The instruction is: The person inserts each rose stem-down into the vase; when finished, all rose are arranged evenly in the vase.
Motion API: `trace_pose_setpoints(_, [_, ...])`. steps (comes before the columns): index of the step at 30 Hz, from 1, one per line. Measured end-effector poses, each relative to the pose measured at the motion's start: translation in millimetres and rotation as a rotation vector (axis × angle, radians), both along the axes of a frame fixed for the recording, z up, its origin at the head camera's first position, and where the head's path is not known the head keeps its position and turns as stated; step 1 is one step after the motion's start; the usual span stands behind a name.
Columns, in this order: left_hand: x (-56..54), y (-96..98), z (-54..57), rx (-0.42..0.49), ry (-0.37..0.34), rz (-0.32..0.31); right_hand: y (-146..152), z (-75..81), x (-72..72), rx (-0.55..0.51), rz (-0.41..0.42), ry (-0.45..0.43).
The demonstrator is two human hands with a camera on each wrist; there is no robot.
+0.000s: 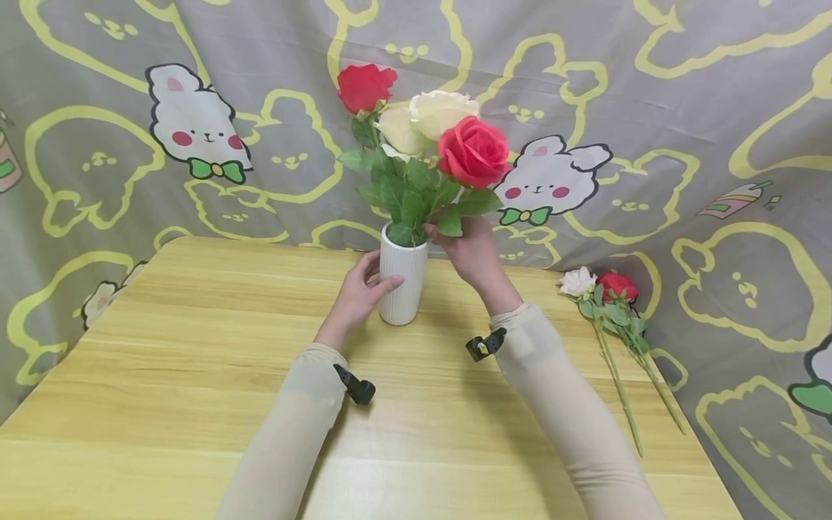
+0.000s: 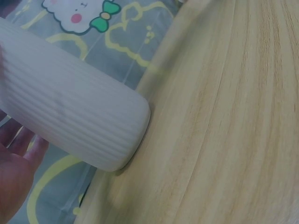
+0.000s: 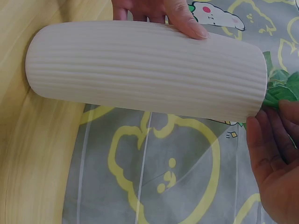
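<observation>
A white ribbed vase (image 1: 401,285) stands upright on the wooden table, its base on the wood in the left wrist view. My left hand (image 1: 356,292) grips its side, thumb across the front ribs. Out of the vase rise a red rose (image 1: 365,88) at the left, cream roses (image 1: 438,114) in the middle and a larger red rose (image 1: 474,152) at the right. At the rim, my right hand (image 1: 471,249) pinches the right red rose low, among its green leaves (image 3: 282,86); the stem itself is hidden there.
A white rose (image 1: 577,282) and another red rose (image 1: 617,287) lie with long stems along the table's right edge. Behind the wooden table (image 1: 195,361) hangs a grey curtain (image 1: 286,43) printed with yellow outlines and white rabbits, close behind the vase.
</observation>
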State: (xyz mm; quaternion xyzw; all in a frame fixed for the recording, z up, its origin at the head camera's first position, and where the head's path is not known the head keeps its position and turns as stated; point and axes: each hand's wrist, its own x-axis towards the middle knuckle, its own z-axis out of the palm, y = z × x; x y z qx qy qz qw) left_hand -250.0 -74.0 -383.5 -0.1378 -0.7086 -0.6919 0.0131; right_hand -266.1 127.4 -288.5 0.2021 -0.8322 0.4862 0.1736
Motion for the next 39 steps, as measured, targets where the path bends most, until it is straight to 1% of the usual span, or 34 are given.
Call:
trace_pose_setpoints(3, [0.1,0.4,-0.2,0.000,-0.001,-0.002,0.1,-2.2,-1.5,0.002,0.001,0.013])
trace_pose_setpoints(9, [1.1,1.1,1.2,0.008,0.001,-0.007,0.8,-5.5,-3.3,-0.068,0.032,0.036])
trace_pose_setpoints(12, [1.8,1.0,1.7,0.017,0.002,-0.007,1.3,-6.3,-3.0,-0.084,0.038,0.042])
trace_pose_setpoints(19, [1.2,1.2,1.1,0.013,0.004,-0.007,3.9,-7.1,-2.8,-0.074,0.072,0.091])
trace_pose_setpoints(22, [1.1,1.0,1.7,0.008,0.003,-0.007,5.9,-8.0,-3.3,-0.096,0.110,0.062])
trace_pose_setpoints(24, [1.1,0.9,2.5,0.002,0.000,-0.007,5.4,-1.7,4.4,-0.100,0.130,0.030])
trace_pose_setpoints(27, [-6.7,-0.1,-6.7,-0.002,-0.005,-0.003,4.1,8.0,16.5,-0.123,0.160,-0.016])
trace_pose_setpoints(29, [-12.5,-0.7,-14.7,0.001,-0.004,0.000,3.7,14.1,25.2,-0.102,0.157,-0.004])
trace_pose_setpoints(31, [-18.2,-1.2,-23.2,0.004,0.002,0.005,5.3,13.3,26.4,-0.092,0.150,0.008])
trace_pose_setpoints(34, [-18.5,-1.0,-25.5,0.005,0.013,0.012,7.8,11.9,28.0,-0.062,0.133,0.036])
trace_pose_setpoints(39, [-17.3,-0.2,-25.3,0.005,0.008,0.021,13.4,9.5,29.9,-0.072,0.139,0.030])
